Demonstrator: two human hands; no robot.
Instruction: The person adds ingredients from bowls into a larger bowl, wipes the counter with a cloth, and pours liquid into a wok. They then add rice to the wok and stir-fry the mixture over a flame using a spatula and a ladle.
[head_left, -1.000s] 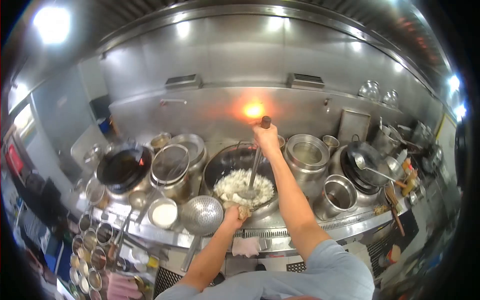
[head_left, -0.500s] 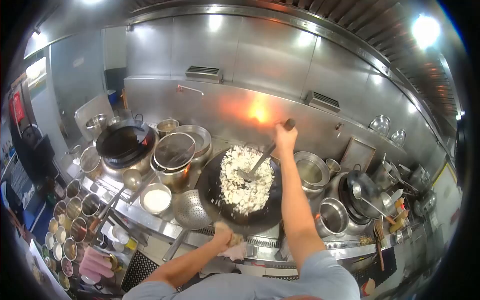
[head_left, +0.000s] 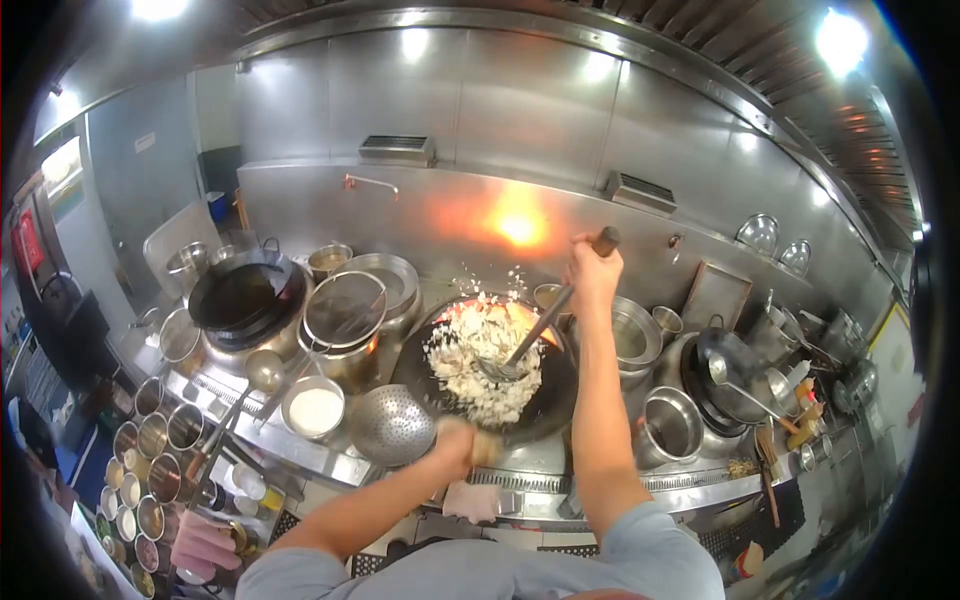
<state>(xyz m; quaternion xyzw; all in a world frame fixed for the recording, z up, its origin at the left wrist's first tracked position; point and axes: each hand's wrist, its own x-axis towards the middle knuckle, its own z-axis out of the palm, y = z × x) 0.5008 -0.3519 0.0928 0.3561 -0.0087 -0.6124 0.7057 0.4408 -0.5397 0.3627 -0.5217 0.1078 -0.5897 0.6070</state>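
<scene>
My right hand [head_left: 594,272] is closed around the dark handle of a long wok ladle [head_left: 541,327]. The ladle's head is down in white, rice-like food [head_left: 487,390] in a large black wok [head_left: 553,397]. Some bits of the food are in the air above the far rim. At the near left rim, my left hand [head_left: 457,443], blurred by motion, is closed on a beige folded cloth [head_left: 485,449] against the wok's edge. A pale pink cloth [head_left: 471,501] hangs on the stove front just below it.
Left of the wok lie a perforated strainer [head_left: 393,425], a pot of white contents [head_left: 313,408] and a sieve over a pot [head_left: 344,308]. To the right stand a steel pot [head_left: 670,425] and another wok [head_left: 735,370]. Flame light glows on the back wall [head_left: 520,225].
The wok's contents have shifted, with bits flying up at the far side and orange glow inside the rim. My right hand has moved right with the ladle; my left hand moved slightly up.
</scene>
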